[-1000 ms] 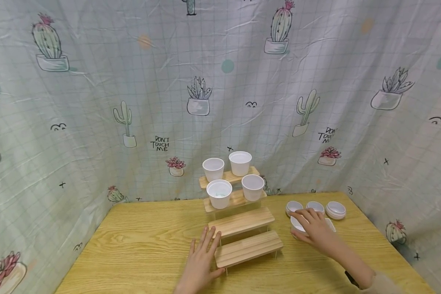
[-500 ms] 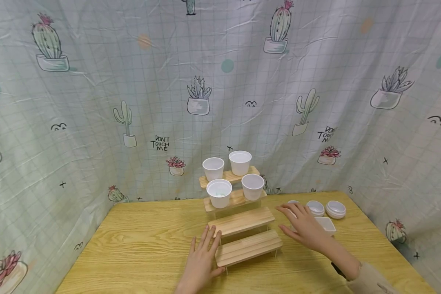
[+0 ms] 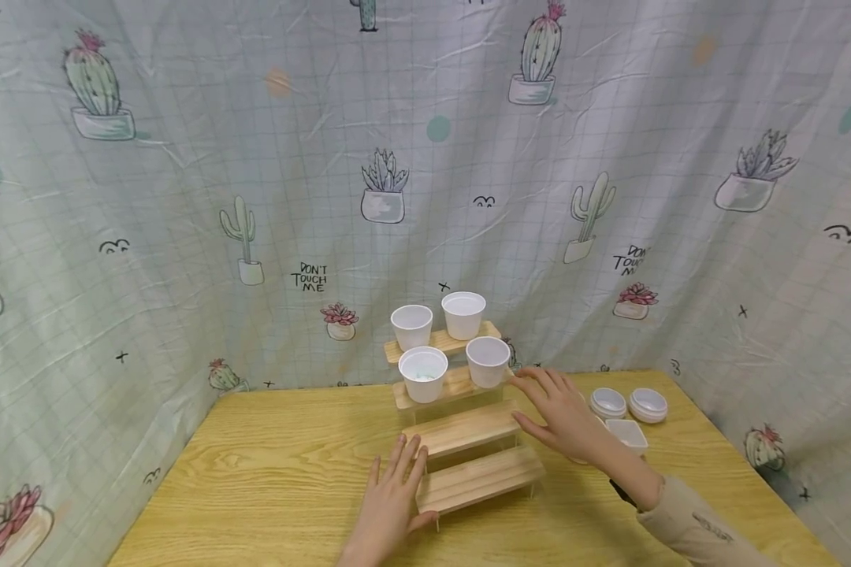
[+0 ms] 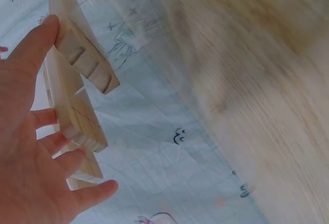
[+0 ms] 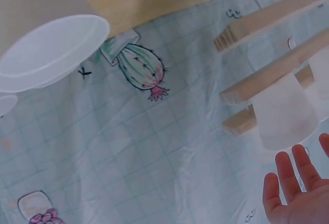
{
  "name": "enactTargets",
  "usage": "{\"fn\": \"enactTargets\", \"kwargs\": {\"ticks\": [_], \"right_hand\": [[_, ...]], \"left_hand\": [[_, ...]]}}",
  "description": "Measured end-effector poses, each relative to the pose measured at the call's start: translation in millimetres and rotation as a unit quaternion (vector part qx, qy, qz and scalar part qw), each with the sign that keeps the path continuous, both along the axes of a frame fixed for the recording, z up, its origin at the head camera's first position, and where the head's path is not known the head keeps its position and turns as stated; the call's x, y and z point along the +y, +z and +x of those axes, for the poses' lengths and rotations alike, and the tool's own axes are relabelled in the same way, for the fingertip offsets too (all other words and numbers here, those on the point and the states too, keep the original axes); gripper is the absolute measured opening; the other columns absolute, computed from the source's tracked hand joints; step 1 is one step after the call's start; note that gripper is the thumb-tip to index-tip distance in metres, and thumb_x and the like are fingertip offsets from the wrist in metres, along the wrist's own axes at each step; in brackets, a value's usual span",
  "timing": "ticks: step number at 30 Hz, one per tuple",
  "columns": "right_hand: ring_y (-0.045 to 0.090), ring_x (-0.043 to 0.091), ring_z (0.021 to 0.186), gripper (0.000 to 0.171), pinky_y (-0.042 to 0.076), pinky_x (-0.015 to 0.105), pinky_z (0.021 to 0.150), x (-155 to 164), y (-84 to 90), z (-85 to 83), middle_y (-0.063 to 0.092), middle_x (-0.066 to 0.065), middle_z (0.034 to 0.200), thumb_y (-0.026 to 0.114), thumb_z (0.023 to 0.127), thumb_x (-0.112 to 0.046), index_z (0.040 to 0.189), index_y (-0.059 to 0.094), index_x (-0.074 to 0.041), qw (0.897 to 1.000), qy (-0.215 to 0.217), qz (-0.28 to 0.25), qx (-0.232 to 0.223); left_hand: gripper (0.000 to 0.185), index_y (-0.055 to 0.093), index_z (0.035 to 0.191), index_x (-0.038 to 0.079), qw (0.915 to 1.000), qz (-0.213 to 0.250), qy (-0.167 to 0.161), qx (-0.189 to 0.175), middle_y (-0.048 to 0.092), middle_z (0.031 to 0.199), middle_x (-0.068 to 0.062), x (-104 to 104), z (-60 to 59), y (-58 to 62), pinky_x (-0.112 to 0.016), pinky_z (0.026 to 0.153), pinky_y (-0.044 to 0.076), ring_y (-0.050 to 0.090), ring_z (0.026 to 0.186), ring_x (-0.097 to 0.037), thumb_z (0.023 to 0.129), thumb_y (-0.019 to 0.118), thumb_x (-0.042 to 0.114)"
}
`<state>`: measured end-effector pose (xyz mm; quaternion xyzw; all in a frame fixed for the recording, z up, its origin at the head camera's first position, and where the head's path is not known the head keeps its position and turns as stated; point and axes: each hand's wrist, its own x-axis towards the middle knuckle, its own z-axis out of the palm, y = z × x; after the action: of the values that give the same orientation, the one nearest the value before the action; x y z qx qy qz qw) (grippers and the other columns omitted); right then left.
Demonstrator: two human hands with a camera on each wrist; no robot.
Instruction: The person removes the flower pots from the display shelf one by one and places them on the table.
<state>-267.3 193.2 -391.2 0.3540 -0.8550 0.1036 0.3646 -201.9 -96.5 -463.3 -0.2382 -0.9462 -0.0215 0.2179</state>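
A tiered wooden stand (image 3: 468, 429) with clear supports stands mid-table. Two white cups sit on its top step, a left one (image 3: 411, 329) and a right one (image 3: 463, 316). On the step below are a cup with something pale green inside (image 3: 423, 382) and a plain cup (image 3: 488, 362). My left hand (image 3: 390, 500) rests against the stand's left side with fingers spread; in the left wrist view its fingertips (image 4: 50, 22) meet the step ends. My right hand (image 3: 563, 413) reaches with loose fingers to the right ends of the steps, holding nothing.
Right of the stand are two round white containers, one nearer (image 3: 608, 403) and one farther right (image 3: 648, 405), plus a square white one (image 3: 627, 435). My right hand mostly hides others. A cactus-print curtain (image 3: 312, 197) surrounds the table (image 3: 255, 472).
My right hand has moved left from the white containers to the stand's right side, uncovering the square container. The left hand has stayed against the stand.
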Motion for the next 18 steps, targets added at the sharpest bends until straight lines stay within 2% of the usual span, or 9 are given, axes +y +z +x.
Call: {"fn": "enactTargets", "kwargs": {"ticks": [4, 8, 11, 14, 18], "right_hand": [[0.048, 0.030, 0.103, 0.051, 0.042, 0.047, 0.079, -8, 4.3, -9.1, 0.052, 0.013, 0.115, 0.064, 0.078, -0.032, 0.122, 0.052, -0.010, 1.000, 0.004, -0.004, 0.018], [0.049, 0.032, 0.101, 0.048, 0.041, 0.047, 0.078, -14, 9.2, -16.0, 0.052, 0.015, 0.116, 0.047, 0.087, -0.045, 0.122, 0.052, -0.012, 1.000, 0.001, -0.008, 0.026], [0.049, 0.034, 0.101, 0.049, 0.041, 0.048, 0.079, -20, 11.9, -19.8, 0.052, 0.016, 0.117, 0.041, 0.089, -0.048, 0.121, 0.052, -0.013, 1.000, -0.003, -0.010, 0.025], [0.048, 0.035, 0.102, 0.046, 0.040, 0.049, 0.079, -25, 14.6, -23.1, 0.051, 0.017, 0.118, 0.055, 0.084, -0.041, 0.120, 0.053, -0.014, 1.000, -0.008, -0.009, 0.020], [0.048, 0.034, 0.101, 0.051, 0.040, 0.048, 0.077, -30, 18.7, -28.6, 0.050, 0.017, 0.119, 0.068, 0.074, -0.030, 0.120, 0.053, -0.015, 1.000, -0.022, -0.003, 0.016]], "left_hand": [[0.087, 0.040, 0.133, 0.009, 0.9999, 0.011, 0.000, -0.008, 0.034, 0.142, -0.009, 1, 0.8, 0.4, -0.057, 0.096, 0.037, 0.030, 0.132, -0.029, 0.065, 0.064, 0.057], [0.087, 0.041, 0.133, 0.009, 0.9998, 0.012, 0.003, -0.014, 0.035, 0.142, -0.009, 1, 0.9, 2.2, -0.057, 0.097, 0.037, 0.030, 0.132, -0.029, 0.064, 0.066, 0.056], [0.087, 0.040, 0.133, 0.008, 0.9997, 0.013, 0.002, -0.023, 0.035, 0.142, -0.010, 1, 1.4, 3.0, -0.057, 0.097, 0.036, 0.029, 0.133, -0.029, 0.065, 0.066, 0.056], [0.087, 0.040, 0.133, 0.008, 0.9995, 0.015, 0.001, -0.029, 0.034, 0.142, -0.010, 2, 1.7, 3.8, -0.057, 0.097, 0.036, 0.029, 0.133, -0.029, 0.065, 0.065, 0.056], [0.087, 0.040, 0.133, 0.008, 0.9993, 0.019, 0.001, -0.032, 0.034, 0.142, -0.010, 2, 2.3, 5.0, -0.057, 0.098, 0.035, 0.029, 0.133, -0.030, 0.065, 0.066, 0.055]]}}
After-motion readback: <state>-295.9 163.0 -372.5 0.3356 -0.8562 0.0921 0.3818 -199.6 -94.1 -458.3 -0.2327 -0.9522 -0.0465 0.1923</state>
